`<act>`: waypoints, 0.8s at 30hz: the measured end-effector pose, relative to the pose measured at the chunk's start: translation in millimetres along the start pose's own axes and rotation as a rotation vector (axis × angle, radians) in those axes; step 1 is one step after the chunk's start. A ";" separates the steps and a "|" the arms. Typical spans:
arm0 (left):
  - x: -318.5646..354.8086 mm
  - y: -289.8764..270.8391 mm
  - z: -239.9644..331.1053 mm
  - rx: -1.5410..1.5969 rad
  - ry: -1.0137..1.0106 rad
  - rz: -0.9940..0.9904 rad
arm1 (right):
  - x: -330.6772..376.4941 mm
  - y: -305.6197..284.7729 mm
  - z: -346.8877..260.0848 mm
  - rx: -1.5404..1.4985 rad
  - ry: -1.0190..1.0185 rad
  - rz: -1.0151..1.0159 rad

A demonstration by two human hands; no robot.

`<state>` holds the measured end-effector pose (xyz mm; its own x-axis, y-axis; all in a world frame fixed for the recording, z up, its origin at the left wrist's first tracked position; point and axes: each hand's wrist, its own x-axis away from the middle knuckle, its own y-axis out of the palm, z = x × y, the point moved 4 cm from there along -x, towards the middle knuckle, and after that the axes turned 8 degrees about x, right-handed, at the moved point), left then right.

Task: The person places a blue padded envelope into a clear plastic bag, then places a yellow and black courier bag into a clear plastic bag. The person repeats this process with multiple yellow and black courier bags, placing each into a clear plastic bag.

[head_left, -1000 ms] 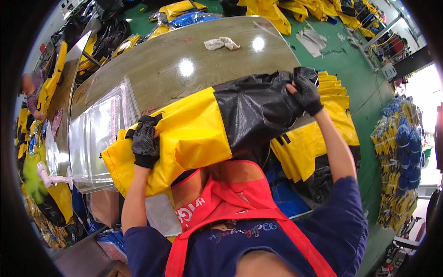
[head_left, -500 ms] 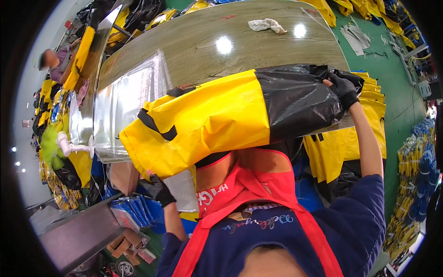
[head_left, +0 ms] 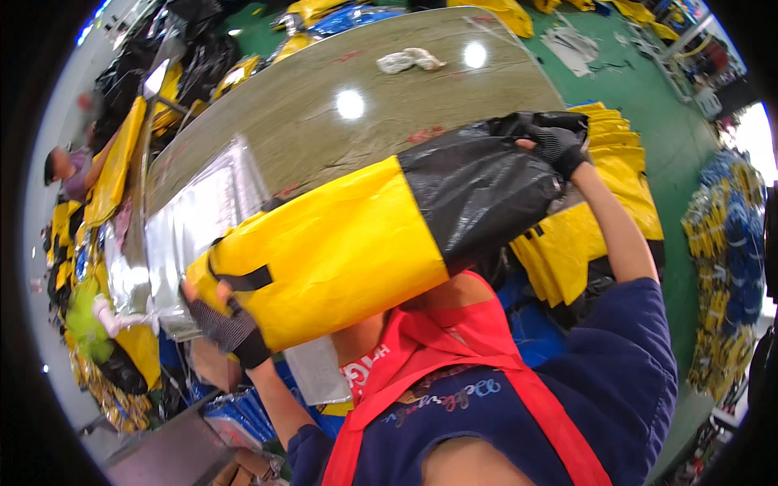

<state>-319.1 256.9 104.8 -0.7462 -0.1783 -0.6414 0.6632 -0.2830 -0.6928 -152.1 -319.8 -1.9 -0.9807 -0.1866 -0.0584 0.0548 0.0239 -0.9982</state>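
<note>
Your yellow-and-black bag [head_left: 381,235] hides most of your left hand [head_left: 223,320]; only its gloved knuckles show below the yellow end. It also covers the near table edge [head_left: 275,174]. The black end hides your right hand [head_left: 559,146] fingertips. The person [head_left: 69,170] at far left is blurred.

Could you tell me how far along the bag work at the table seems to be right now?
Done: a stack of yellow bags lies at the table's right. In hand: the left hand and right hand hold one yellow-and-black bag raised above the table. Left: that bag is not set down.
</note>
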 end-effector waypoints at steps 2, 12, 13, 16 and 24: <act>-26.9 76.1 112.3 0.568 0.139 -0.224 | 3.6 2.7 8.3 0.014 0.038 -0.136; 39.2 223.6 243.4 0.302 0.441 -0.688 | 95.6 22.6 -8.5 -1.818 0.720 0.426; 36.1 227.6 241.3 0.306 0.454 -0.682 | 92.8 12.6 -39.6 -1.935 0.791 0.470; 20.4 222.5 258.7 0.533 0.243 -0.759 | 90.2 13.5 -32.8 -2.046 0.701 0.174; 51.1 223.9 233.3 1.974 -0.789 -1.088 | 77.1 -107.7 -223.2 -0.319 -0.290 0.331</act>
<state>-222.2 -35.5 -6.2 -0.8329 0.5417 0.1131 -0.2865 -0.5970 0.7493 -275.4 -117.5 104.1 -0.8261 -0.3809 -0.4153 0.2478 0.4162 -0.8748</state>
